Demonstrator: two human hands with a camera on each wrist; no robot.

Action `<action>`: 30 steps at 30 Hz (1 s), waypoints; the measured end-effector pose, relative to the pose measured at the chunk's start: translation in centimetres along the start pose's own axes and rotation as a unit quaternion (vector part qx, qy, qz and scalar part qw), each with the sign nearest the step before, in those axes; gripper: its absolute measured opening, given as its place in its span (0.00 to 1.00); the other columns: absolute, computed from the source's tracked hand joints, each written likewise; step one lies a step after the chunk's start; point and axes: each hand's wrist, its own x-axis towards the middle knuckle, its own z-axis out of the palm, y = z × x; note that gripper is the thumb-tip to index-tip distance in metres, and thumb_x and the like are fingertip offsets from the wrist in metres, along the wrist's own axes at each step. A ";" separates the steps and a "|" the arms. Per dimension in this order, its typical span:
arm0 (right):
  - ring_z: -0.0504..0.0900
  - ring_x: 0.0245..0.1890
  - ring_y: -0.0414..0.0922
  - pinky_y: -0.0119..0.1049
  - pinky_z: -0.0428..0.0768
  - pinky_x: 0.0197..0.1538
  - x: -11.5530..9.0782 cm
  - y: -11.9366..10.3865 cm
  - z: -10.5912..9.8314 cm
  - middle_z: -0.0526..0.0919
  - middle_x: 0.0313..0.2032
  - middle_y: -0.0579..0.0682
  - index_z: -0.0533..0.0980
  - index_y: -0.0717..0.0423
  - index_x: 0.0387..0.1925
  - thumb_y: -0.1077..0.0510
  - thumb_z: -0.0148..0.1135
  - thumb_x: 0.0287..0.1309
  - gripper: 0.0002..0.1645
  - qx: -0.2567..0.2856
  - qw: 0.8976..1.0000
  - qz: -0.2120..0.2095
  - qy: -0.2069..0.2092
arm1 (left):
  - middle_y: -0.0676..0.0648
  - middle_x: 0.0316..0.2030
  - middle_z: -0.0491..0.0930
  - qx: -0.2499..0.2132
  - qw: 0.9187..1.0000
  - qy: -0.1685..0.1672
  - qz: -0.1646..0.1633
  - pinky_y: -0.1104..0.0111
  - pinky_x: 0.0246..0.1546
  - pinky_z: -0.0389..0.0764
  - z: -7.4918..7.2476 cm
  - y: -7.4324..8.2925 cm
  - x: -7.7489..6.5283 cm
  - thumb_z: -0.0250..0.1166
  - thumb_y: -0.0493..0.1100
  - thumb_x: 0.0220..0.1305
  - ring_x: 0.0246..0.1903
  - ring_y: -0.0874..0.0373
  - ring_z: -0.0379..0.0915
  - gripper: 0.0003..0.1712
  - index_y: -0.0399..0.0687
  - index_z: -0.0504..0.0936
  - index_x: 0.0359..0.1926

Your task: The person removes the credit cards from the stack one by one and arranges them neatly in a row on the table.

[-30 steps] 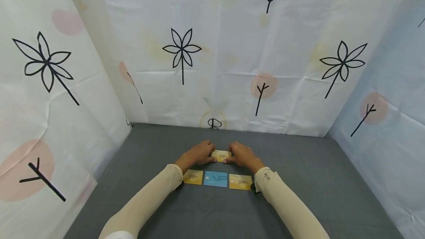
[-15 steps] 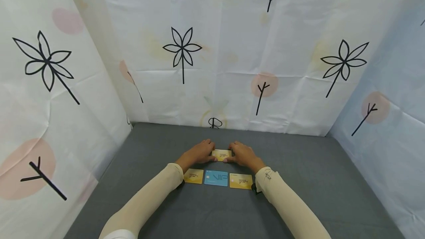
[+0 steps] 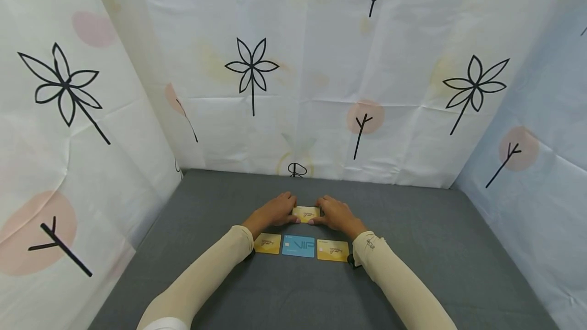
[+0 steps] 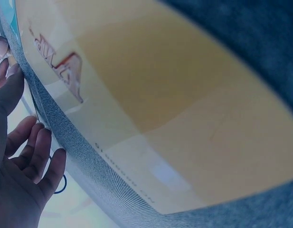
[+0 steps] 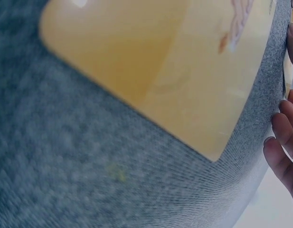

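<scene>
At the far middle of the table, a gold card [image 3: 305, 214] lies between both hands in the head view. My left hand [image 3: 274, 210] holds its left edge, thumb at the near corner and fingers at the far side. The right hand [image 3: 338, 215] grips the right edge in the same way. In front of the wrists is a row of cards: a gold card [image 3: 268, 243] on the left, a blue VIP card [image 3: 298, 246] in the middle and another gold card [image 3: 332, 250] on the right. Both wrist views show a row card large and close, with fingers [image 4: 50, 161] at the frame edge.
A dark grey cloth [image 3: 293, 294] covers the table. White fabric walls [image 3: 312, 65] with black flower and twig drawings enclose it at the back and both sides. Each forearm wears a cream sleeve [image 3: 206, 274], passing close beside the outer row cards.
</scene>
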 end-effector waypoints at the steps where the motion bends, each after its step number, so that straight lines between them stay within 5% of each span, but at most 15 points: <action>1: 0.75 0.33 0.39 0.39 0.75 0.37 0.0 0.0 0.0 0.77 0.36 0.46 0.80 0.51 0.48 0.36 0.71 0.54 0.29 0.000 1.000 -0.002 -0.001 | 0.46 0.47 0.73 0.001 1.000 0.001 0.000 0.59 0.49 0.75 0.0 0.0 0.0 0.63 0.59 0.69 0.45 0.55 0.71 0.25 0.46 0.75 0.54; 30: 0.71 0.31 0.40 0.40 0.73 0.38 0.0 -0.1 0.1 0.77 0.36 0.46 0.77 0.53 0.45 0.38 0.73 0.53 0.28 0.037 0.999 0.017 -0.012 | 0.46 0.47 0.73 0.013 1.000 0.014 0.009 0.60 0.48 0.76 0.1 0.2 -0.3 0.63 0.59 0.70 0.45 0.55 0.71 0.25 0.46 0.75 0.56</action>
